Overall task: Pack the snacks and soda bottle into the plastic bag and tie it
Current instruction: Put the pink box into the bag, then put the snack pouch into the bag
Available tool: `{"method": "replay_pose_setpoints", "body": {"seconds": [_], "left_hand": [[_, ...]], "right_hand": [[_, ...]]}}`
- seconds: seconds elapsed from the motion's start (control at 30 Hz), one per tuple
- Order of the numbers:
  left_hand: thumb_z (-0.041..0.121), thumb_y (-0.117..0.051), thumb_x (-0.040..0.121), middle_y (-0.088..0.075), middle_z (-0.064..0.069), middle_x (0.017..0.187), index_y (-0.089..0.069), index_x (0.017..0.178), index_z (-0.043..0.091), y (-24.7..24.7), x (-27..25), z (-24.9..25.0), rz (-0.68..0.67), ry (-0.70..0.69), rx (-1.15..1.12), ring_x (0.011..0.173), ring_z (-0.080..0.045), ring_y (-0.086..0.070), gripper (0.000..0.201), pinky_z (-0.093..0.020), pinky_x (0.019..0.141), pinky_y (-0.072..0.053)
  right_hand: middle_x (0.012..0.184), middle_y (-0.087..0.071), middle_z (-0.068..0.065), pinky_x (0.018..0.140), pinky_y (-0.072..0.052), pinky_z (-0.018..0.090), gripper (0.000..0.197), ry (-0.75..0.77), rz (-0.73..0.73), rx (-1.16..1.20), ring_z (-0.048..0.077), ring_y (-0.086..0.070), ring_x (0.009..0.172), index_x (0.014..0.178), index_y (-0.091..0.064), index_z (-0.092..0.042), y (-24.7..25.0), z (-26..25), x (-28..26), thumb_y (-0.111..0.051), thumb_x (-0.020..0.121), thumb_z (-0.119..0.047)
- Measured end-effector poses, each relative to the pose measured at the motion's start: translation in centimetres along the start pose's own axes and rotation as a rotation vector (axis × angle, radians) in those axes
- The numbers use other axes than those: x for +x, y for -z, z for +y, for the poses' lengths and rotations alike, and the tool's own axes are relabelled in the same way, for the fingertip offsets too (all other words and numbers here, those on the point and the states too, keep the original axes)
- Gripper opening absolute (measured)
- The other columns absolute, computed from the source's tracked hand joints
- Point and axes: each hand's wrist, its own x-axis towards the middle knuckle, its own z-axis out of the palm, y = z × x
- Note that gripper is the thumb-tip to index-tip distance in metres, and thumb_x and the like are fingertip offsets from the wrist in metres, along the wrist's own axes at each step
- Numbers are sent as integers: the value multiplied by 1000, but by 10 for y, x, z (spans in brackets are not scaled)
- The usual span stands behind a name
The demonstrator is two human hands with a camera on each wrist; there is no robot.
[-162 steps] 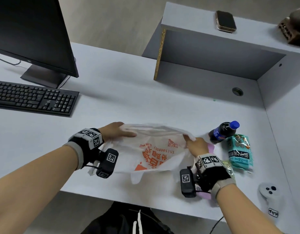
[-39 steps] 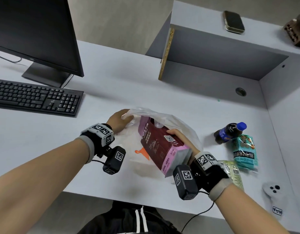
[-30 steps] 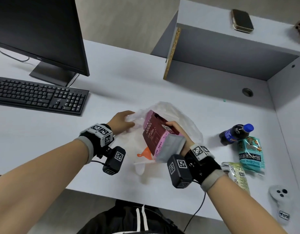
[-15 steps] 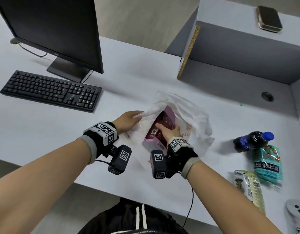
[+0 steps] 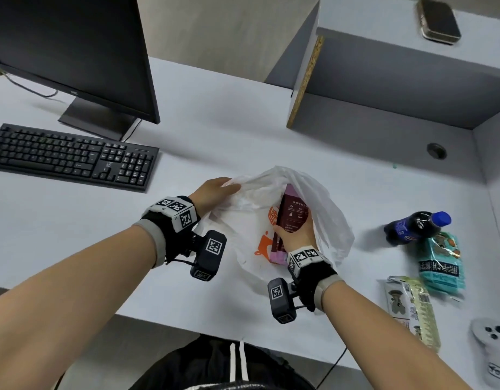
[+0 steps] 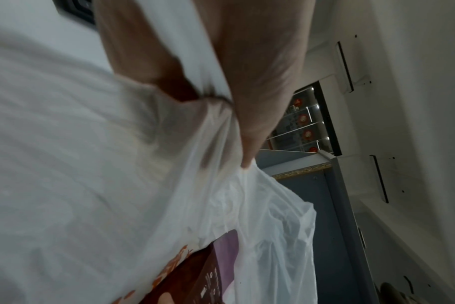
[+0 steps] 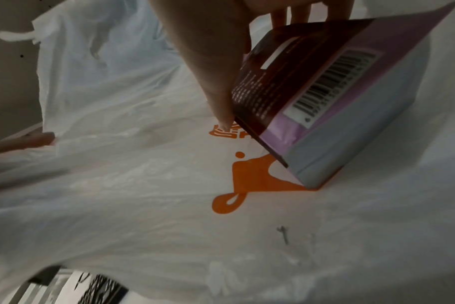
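Observation:
A white plastic bag [image 5: 324,209] with orange print lies open on the desk. My left hand [image 5: 215,192] pinches its rim [image 6: 221,115] and holds the mouth up. Inside the bag, my right hand [image 5: 295,233] grips a maroon and pink snack box [image 5: 292,213], thumb on one face and fingers on the other [image 7: 325,67]. The box's lower corner rests on the bag's floor [image 7: 247,185]. A dark soda bottle [image 5: 415,226] with a blue cap lies on the desk to the right. A teal snack packet [image 5: 440,263] and a pale green snack packet [image 5: 415,311] lie beside it.
A black keyboard [image 5: 71,156] and a monitor [image 5: 71,49] stand at the left. A grey shelf unit [image 5: 398,80] rises at the back right, with a phone [image 5: 437,21] on top. A white controller [image 5: 491,350] lies near the desk's front right corner.
My right hand has carried the snack box from beside the bag into its mouth and pushed it down inside. The left hand has kept its hold on the rim.

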Motion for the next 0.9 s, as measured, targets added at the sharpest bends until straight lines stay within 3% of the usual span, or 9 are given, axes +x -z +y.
{"method": "replay_pose_setpoints", "body": {"seconds": [0.03, 0.2, 0.37, 0.47, 0.53, 0.6, 0.67, 0.77, 0.9], "left_hand": [[33, -65, 82, -67, -3, 105, -62, 112, 13, -1, 3, 1, -15, 30, -28, 101, -22, -63, 36, -29, 86, -51], [46, -77, 54, -71, -10, 112, -66, 108, 14, -9, 6, -5, -280, 116, 169, 106, -29, -66, 64, -41, 100, -49], [17, -62, 73, -63, -13, 90, -60, 88, 7, -19, 6, -24, -196, 110, 243, 77, -23, -62, 19, -35, 75, -52], [-5, -40, 87, -56, -14, 75, -53, 100, 0, -23, -4, -16, -374, 169, 17, 44, -13, -58, 19, -30, 61, -60], [-6, -33, 90, -45, -7, 52, -51, 90, 1, -21, -12, -7, -534, 208, 23, 29, -8, -40, 19, -31, 64, -61], [-2, -33, 92, -37, 1, 39, -48, 77, 6, -17, -18, 3, -631, 191, 62, 25, -5, -27, 23, -28, 65, -61], [2, -36, 94, -34, 4, 35, -49, 78, 7, -12, -16, 11, -613, 154, 19, 23, -3, -24, 21, -24, 58, -58], [5, -49, 87, -36, -3, 42, -56, 84, 5, -11, -12, 21, -441, 119, -99, 24, -6, -32, 8, -26, 53, -58], [3, -55, 86, -60, -7, 68, -61, 80, 8, -22, -6, 23, -266, 103, -204, 53, -17, -58, 10, -26, 56, -58]], "right_hand": [[128, -53, 2, 91, -34, 4, 66, -9, 26, 15, 18, -52, 115, 137, -34, -20, 3, 0, 2, -69, 81, -11], [140, -49, 10, 109, -35, 32, 78, -96, 134, 114, 24, -49, 127, 142, -33, -11, 16, 2, 14, -72, 75, -16], [125, -60, 3, 96, -40, 25, 67, -207, 183, 195, 23, -57, 116, 131, -49, -12, 34, 2, 22, -74, 73, -36], [114, -65, 1, 91, -40, 24, 45, -201, 152, 257, 17, -59, 104, 109, -61, -16, 34, -3, 32, -72, 74, -43], [124, -62, 1, 103, -41, 31, 89, -169, 218, 290, 19, -58, 115, 122, -55, -11, 30, -10, 35, -75, 54, -65], [138, -52, 8, 109, -38, 39, 106, -165, 304, 200, 27, -50, 128, 139, -39, -14, 31, -17, 34, -79, 53, -62], [144, -43, 11, 108, -35, 39, 97, -173, 342, 59, 30, -43, 131, 144, -27, -18, 33, -17, 34, -79, 66, -44], [145, -34, 17, 111, -33, 39, 100, -96, 239, -75, 32, -37, 133, 145, -22, -15, 32, -8, 35, -80, 67, -38], [146, -34, 16, 112, -28, 33, 81, -17, 45, -277, 29, -33, 137, 145, -29, -12, 37, 3, 28, -72, 78, -25]]}}
